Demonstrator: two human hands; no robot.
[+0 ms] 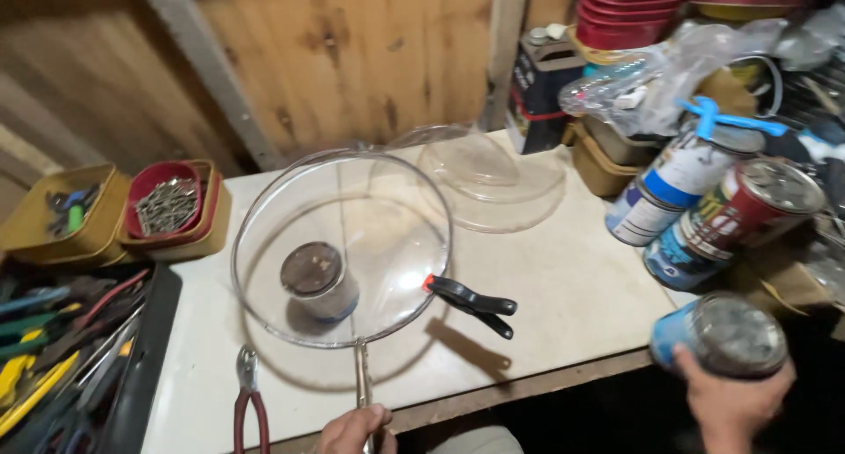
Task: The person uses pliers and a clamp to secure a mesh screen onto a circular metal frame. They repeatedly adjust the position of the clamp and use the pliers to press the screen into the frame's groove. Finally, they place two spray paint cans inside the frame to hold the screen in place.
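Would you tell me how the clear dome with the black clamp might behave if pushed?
The clear dome looks thin, so probably light and slides easily. Propped on a small tin, it may tip. The black clamp on its rim could weigh that side down.

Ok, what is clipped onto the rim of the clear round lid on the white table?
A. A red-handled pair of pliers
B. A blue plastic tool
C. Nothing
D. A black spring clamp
D. A black spring clamp with an orange tip grips the right edge of the clear lid; the red-handled pliers lie apart on the table.
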